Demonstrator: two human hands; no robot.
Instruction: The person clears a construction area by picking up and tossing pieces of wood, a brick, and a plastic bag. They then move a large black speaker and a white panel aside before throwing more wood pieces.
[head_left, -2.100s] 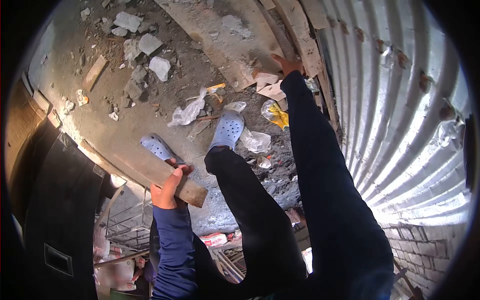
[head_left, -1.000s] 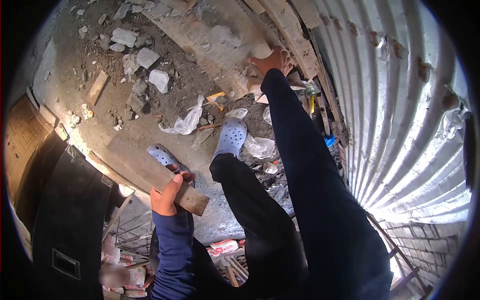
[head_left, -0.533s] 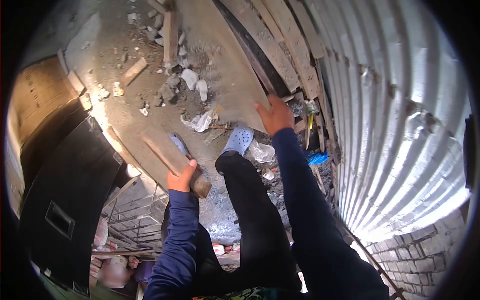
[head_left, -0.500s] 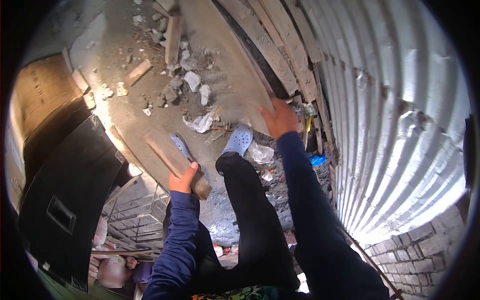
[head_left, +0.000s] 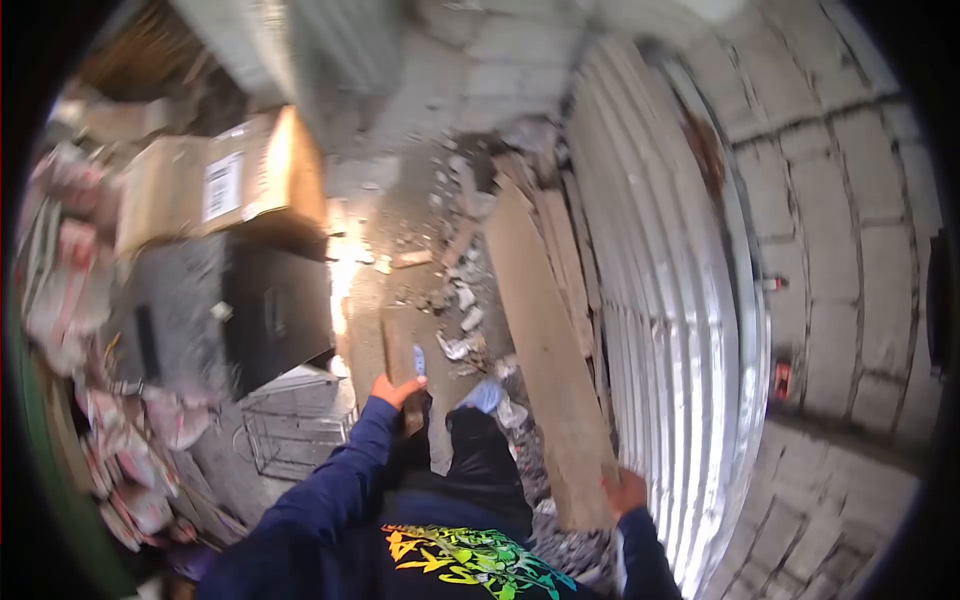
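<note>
My left hand (head_left: pixel 398 389) is closed round a short wooden plank (head_left: pixel 400 338), which points away from me beside my left leg. Its near end is partly in shadow by my knee. On the other side, my right hand (head_left: pixel 626 492) grips the edge of a long, wide wooden board (head_left: pixel 545 370) near its lower end. The board slants away along the pile of boards. Blue clogs are on my feet; the right clog (head_left: pixel 484 397) shows between the two pieces of wood.
Corrugated metal sheets (head_left: pixel 660 300) stand along the right, before a block wall (head_left: pixel 835 250). At left are a cardboard box (head_left: pixel 170 195), a black cabinet (head_left: pixel 180 310) and a wire rack (head_left: pixel 295 430). Rubble and plastic scraps (head_left: pixel 462 347) litter the ground; more boards (head_left: pixel 560 250) lie behind.
The view has tilted up, bringing in the box and block wall. My right hand has drawn back toward my body with the wide board. My left hand still holds the short plank.
</note>
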